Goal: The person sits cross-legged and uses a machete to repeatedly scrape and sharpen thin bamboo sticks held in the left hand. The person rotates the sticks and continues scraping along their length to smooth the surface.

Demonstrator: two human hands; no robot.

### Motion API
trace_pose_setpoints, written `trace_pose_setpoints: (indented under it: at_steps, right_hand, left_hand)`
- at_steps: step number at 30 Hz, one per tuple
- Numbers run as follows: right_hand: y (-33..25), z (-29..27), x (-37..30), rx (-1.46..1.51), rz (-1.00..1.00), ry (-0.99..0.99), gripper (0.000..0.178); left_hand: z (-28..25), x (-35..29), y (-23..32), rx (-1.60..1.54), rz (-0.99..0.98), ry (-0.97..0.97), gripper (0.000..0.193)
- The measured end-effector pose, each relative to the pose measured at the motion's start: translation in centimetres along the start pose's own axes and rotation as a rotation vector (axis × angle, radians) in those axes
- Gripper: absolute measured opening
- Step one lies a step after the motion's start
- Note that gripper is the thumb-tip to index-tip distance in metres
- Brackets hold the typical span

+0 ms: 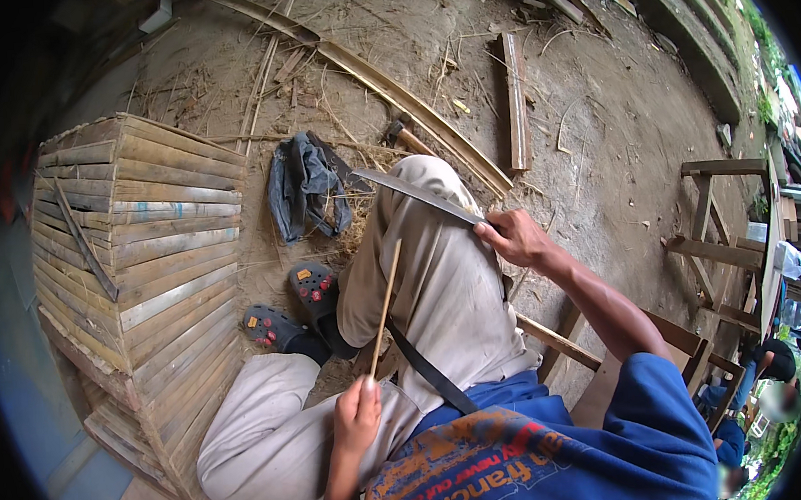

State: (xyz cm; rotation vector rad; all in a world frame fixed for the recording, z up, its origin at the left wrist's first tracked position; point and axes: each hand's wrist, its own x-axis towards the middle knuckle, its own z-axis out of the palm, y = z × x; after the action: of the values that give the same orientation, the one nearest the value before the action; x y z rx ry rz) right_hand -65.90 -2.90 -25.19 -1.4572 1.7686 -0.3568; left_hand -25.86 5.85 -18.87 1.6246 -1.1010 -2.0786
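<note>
My left hand [357, 416] is closed around the lower end of a thin bamboo stick [388, 301], which points up and away over my lap. In my right hand [517, 238] is the handle of a machete [420, 194]. Its long blade points left across my raised right knee, apart from the stick. A black strap [426, 363] lies across my beige trousers below the stick.
A slatted bamboo structure [175, 236] stands at left. Beyond my knees lie a dark plastic bag [307, 190], a hammer [410, 139], long split bamboo [391, 95] and a wooden plank [516, 105]. Wooden framing [717, 244] and people [776, 364] are at right.
</note>
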Motion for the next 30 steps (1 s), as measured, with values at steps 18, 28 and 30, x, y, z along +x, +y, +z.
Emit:
trace_pose_setpoints:
  at_steps: [18,28,30]
  right_hand:
    - [0.0,0.4,-0.5,-0.127,0.016,0.063,0.064]
    - [-1.2,-0.7,-1.2,0.028,0.008,0.037,0.068]
    - [-2.0,-0.9,-1.6,0.081,-0.027,0.070,0.067]
  left_hand:
    - [6.1,9.5,2.0,0.311,0.297,-0.092,0.038]
    - [2.6,3.7,4.9,0.353,0.302,0.124,0.037]
    - [5.0,8.1,5.9,0.262,0.273,0.055,0.037]
